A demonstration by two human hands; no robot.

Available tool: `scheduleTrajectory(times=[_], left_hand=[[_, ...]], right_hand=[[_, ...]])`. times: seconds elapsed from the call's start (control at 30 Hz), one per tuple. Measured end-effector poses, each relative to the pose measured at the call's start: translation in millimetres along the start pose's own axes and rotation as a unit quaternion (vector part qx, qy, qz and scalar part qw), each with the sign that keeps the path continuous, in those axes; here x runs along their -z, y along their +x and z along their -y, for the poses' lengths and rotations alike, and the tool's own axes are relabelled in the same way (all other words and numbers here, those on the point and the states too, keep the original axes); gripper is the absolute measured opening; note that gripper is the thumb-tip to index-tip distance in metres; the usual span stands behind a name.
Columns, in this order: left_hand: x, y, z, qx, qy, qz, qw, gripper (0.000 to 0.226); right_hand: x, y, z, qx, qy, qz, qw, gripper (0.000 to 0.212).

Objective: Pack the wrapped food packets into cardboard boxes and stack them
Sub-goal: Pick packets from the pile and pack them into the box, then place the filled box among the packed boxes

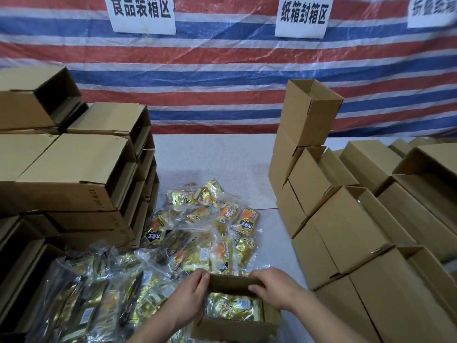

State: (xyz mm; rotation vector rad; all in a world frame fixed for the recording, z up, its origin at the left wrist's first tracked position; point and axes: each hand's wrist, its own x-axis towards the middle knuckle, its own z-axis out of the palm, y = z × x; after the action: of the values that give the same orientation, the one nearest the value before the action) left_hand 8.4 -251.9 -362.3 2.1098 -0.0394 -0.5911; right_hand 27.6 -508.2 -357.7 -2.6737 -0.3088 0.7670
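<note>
Hands meet at the far flap point(235, 284) of a small open cardboard box point(237, 325) at the near edge of the white worktop point(222, 157). The left hand point(190, 297) pinches the flap's left end between thumb and curled fingers, and the right hand point(274, 287) grips its right end the same way. Gold wrapped packets point(232, 306) lie inside the box. More loose packets point(207, 231) in clear bags spread over the worktop just beyond and to the left. Stacked boxes on their sides point(74, 169) stand at the left; upright open boxes point(346, 231) crowd the right. A striped tarpaulin point(222, 70) with paper signs point(300, 16) hangs behind.
</note>
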Motion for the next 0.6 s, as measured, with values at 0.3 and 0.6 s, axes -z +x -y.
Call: scheduleTrajectory(times=[0.3,0.6], left_hand=[[5,5,-28,0.076,-0.091,-0.093,0.989,0.060],[-16,29,-176,0.027,-0.263,-0.041,0.964,0.082]], right_hand=[[16,-12,4,-0.011,0.014,-0.038,0.999,0.021],[127,-35,5,-0.134,0.075,-0.288,0.945,0.021]])
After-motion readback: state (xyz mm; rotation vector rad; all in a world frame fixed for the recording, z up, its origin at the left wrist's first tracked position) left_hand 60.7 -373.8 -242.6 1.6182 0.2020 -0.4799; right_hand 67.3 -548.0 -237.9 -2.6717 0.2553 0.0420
